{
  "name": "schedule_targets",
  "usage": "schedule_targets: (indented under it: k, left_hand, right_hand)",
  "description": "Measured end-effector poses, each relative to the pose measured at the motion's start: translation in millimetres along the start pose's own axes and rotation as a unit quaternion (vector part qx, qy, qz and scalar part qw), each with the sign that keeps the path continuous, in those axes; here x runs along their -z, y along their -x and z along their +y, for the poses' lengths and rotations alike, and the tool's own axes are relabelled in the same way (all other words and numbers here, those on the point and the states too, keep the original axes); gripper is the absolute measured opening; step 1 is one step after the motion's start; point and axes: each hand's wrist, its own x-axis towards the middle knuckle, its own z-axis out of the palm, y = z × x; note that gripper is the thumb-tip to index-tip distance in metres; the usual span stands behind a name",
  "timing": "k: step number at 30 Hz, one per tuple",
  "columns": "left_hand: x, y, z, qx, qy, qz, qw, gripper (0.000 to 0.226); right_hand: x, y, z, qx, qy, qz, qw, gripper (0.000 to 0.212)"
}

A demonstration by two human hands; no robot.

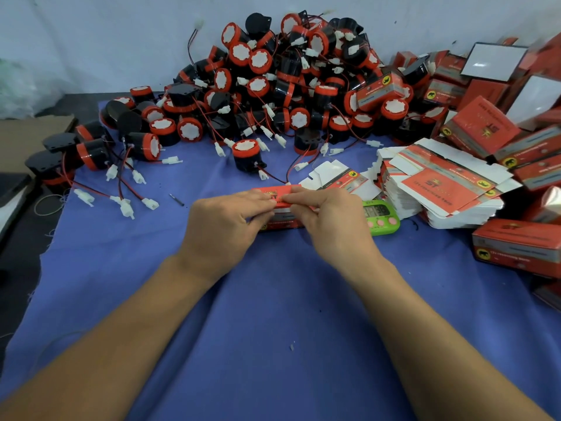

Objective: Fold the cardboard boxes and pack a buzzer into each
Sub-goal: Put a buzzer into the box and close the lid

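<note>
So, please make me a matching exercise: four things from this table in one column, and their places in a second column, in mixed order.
Things:
1. box
2. timer
3. flat cartons
4. buzzer pile

Places:
a. heaped by the back wall
b. pinched by the left hand and the right hand
c. stacked at the right
d. on the cloth, just right of the right hand

Pairs: 1-b, 2-d, 3-c, 4-a

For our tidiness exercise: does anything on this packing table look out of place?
One closed red box lies among the buzzer pile, apart from the other boxes; a small dark pin lies loose on the blue cloth.
</note>
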Motion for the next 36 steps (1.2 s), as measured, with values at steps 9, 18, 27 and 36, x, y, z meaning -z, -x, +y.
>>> schedule_targets:
  k: [9, 18, 27, 36]
  left_hand:
    - [4.8, -0.2, 1.4, -0.004, 0.004, -0.029, 1.0, 0.021]
    - [6.9, -0.6, -10.9, 0.161, 0.138, -0.108, 0.971, 0.044]
    - [0.7, 2.6, -10.3, 0.143, 0.143, -0.103, 0.974, 0.04]
    - [-4.8, 1.4, -8.7, 0.156, 0.07, -0.157, 0.973, 0.068]
  right_hand:
    - [0.2, 21.5, 2.8, 0.035, 0.07, -0.021, 0.997, 0.038]
    - [-8.7, 14.8, 3.5, 0.055, 0.095, 0.043, 0.993, 0.037]
    - [-8.9, 15.7, 9.5, 0.078, 0.086, 0.026, 0.993, 0.03]
    - [-13.4, 23.7, 9.6, 0.126, 0.123, 0.036, 0.984, 0.04]
